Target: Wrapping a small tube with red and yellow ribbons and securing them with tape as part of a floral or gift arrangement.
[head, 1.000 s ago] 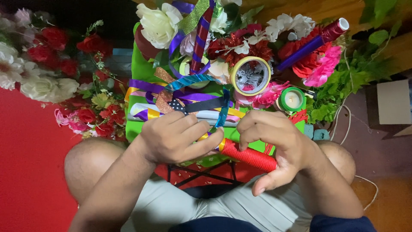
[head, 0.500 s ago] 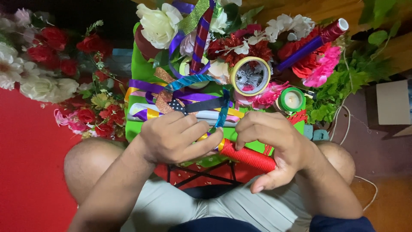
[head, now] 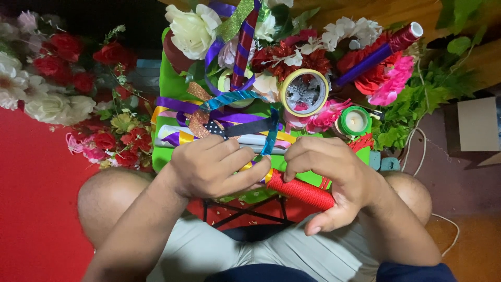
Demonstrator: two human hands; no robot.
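Note:
My right hand (head: 329, 175) grips a rod wrapped in red cord (head: 301, 191), which points left toward my left hand (head: 216, 166). The left hand's fingers are closed over the rod's yellow-tipped end, where ribbon ends also lie; what they pinch is hidden. Both hands work just above my knees, at the near edge of a green tray (head: 169, 86) piled with coloured ribbons (head: 229, 122). A teal ribbon (head: 271, 133) hangs down between the two hands.
The tray holds a tape roll (head: 304, 92), a small green tape roll (head: 355, 121), a purple and red tube (head: 381, 49) and artificial flowers. Red and white flowers (head: 52, 78) lie left on red cloth. Green leaves (head: 433, 94), a cardboard box (head: 477, 124) and a white cable (head: 417, 136) sit right.
Both hands have stayed almost still on the red rod; only the fingers shifted slightly at its left end.

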